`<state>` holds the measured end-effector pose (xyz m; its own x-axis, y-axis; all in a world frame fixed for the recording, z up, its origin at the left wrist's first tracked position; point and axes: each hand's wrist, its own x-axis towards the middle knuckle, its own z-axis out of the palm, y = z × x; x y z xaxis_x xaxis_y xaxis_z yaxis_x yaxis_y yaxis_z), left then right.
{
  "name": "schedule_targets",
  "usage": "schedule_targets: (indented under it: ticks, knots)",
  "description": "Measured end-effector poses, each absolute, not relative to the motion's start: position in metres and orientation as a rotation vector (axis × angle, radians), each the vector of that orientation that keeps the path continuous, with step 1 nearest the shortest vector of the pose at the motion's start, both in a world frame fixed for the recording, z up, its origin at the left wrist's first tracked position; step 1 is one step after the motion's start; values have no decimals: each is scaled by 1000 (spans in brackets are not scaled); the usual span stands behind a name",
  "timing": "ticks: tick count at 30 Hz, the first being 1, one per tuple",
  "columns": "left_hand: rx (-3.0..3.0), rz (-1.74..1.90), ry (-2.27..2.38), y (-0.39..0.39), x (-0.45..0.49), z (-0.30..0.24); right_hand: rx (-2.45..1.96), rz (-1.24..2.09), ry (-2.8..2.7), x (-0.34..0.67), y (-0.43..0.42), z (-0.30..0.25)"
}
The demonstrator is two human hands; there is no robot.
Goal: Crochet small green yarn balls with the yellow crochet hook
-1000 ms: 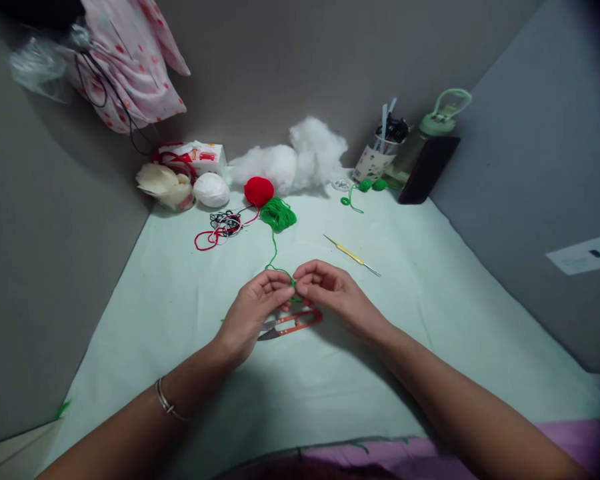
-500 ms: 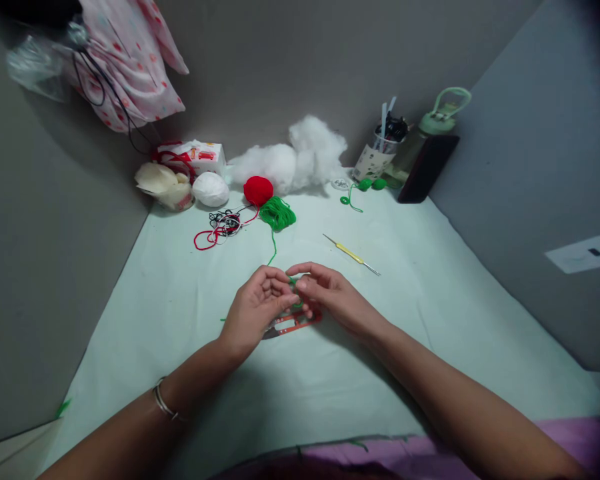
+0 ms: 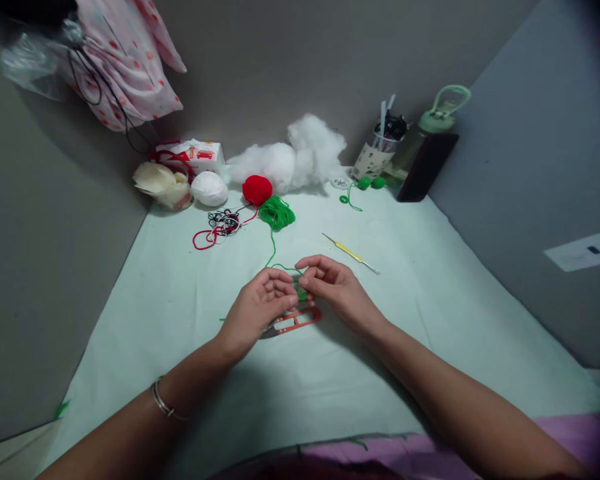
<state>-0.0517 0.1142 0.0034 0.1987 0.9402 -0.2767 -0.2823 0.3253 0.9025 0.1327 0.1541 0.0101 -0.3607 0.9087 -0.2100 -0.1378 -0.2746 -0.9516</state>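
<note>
Green yarn [image 3: 303,293] shows between my two hands, partly looped and partly hidden by the fingers. My left hand [image 3: 265,300] is closed on the yarn with thumb and fingertips. My right hand [image 3: 333,287] pinches it from the other side, index finger raised and curved. A strand leads back from my hands to the green yarn skein [image 3: 277,213]. On the table just under my hands lies a pair of orange-handled thread snips [image 3: 300,321], its dark blades partly covered by my left hand.
Beyond my right hand lies a yellow crochet hook [image 3: 350,251]. Toward the back are a red yarn ball [image 3: 257,191], a white yarn ball [image 3: 209,189], tangled yarn scraps [image 3: 224,223], white stuffing [image 3: 290,163], small green pieces [image 3: 364,183], a pen cup [image 3: 375,159] and a dark phone [image 3: 427,168].
My right hand has moved slightly up and away from my left, with its index finger lifted. More of the green yarn, its strand and the snips' handle now shows.
</note>
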Motion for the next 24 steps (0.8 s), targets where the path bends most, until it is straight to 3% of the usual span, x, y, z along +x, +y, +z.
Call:
schedule_targets:
  ticks: [17,20,24]
  knots:
    - [732,1015,989,115,-53,3,-1048,1615,-1430,128,149,19]
    - [730,998,1017,115,-53,5,-1184,1272,-1683,143,160,19]
    - [752,1004,1035,115,-54,7,-1749,355,-2178,178,185,22]
